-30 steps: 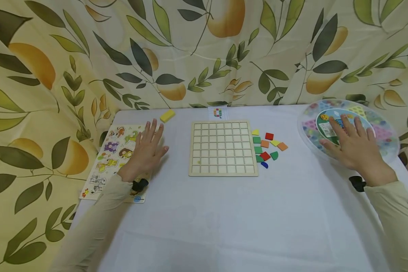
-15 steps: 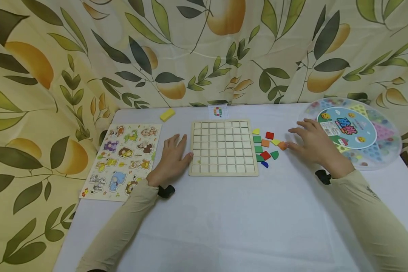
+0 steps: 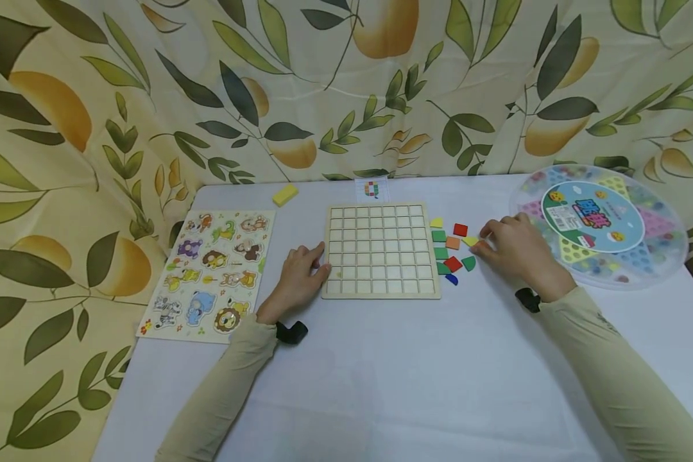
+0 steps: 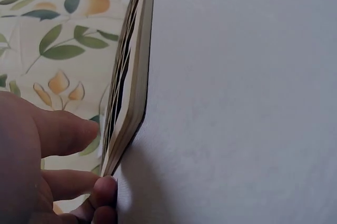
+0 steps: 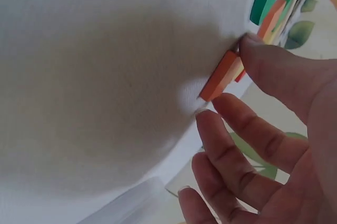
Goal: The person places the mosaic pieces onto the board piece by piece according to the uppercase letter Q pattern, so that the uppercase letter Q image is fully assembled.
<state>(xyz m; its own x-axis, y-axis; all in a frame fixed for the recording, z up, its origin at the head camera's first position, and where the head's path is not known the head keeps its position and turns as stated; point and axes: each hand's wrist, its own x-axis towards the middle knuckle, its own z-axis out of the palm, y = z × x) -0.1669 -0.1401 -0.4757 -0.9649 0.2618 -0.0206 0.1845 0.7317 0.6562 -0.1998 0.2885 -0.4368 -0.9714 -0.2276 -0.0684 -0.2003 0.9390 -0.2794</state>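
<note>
My left hand [image 3: 294,280] is at the left edge of a square wooden grid board [image 3: 381,296], its index finger and thumb touching that side. In the left wrist view the board's edge [image 4: 138,71] appears in profile beside the fingers. My right hand [image 3: 520,253] is at the right end of the loose coloured pieces. Its thumb and index finger pinch a small orange square block [image 5: 218,76], mostly hidden in the head view. Nearby lie a yellow piece [image 3: 470,241], a red square [image 3: 461,230], an orange square [image 3: 453,242], green pieces [image 3: 441,253] and a blue half-circle [image 3: 452,280].
An animal picture board [image 3: 208,282] lies at the left, with a yellow block [image 3: 285,194] beyond it. A small pattern card [image 3: 372,189] sits behind the grid board. A round clear case [image 3: 664,256] occupies the back right. Patterned cloth [image 3: 346,96] hangs behind the table.
My left hand has come off the picture board and moved right to the grid board. The right hand has left the round case, moved left and taken hold of the orange block.
</note>
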